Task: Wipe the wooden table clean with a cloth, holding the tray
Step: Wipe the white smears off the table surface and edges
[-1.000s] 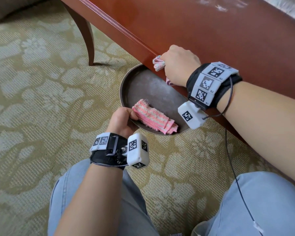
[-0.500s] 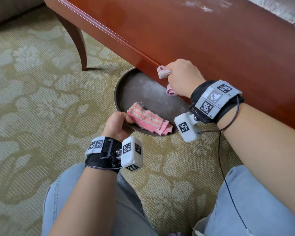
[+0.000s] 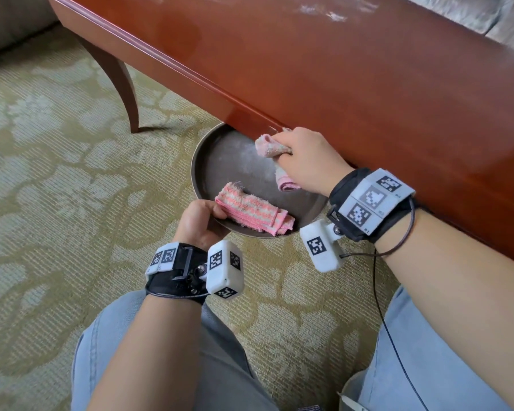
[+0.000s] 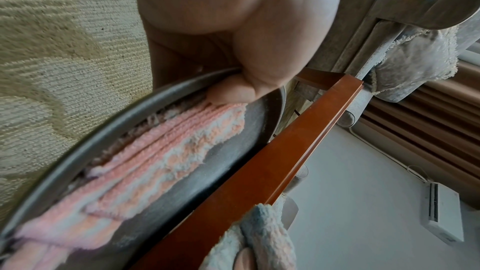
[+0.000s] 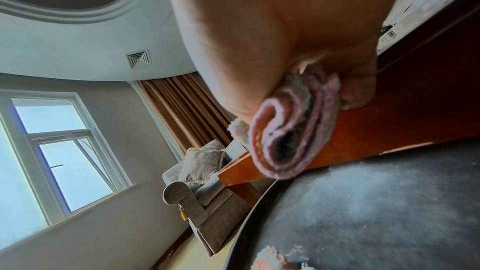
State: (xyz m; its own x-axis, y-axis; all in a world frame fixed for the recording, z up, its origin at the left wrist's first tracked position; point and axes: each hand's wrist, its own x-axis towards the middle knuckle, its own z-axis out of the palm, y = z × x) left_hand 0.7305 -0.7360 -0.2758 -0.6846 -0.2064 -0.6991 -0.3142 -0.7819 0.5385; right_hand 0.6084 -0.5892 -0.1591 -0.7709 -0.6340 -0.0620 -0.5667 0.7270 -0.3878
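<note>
My left hand (image 3: pixel 201 221) grips the near rim of a round dark metal tray (image 3: pixel 220 161), thumb inside it, and holds it under the front edge of the red-brown wooden table (image 3: pixel 353 84). A folded pink striped cloth (image 3: pixel 250 209) lies in the tray by my thumb (image 4: pixel 231 91). White dust coats the tray floor (image 5: pixel 376 196). My right hand (image 3: pixel 306 161) clutches a bunched pink cloth (image 3: pixel 269 146) against the table's edge, above the tray; the cloth's rolled end (image 5: pixel 288 141) sticks out below my palm. The tray's far part is hidden under the table.
White dust smears (image 3: pixel 330 13) lie on the far part of the tabletop. A curved table leg (image 3: pixel 122 84) stands at the left on the patterned green carpet (image 3: pixel 57 173). My knees in blue jeans (image 3: pixel 428 366) sit below. A grey sofa (image 5: pixel 197 192) stands beyond.
My right hand with the bunched cloth has slid along the table's front edge and now hangs more over the tray. The left hand keeps holding the tray in place.
</note>
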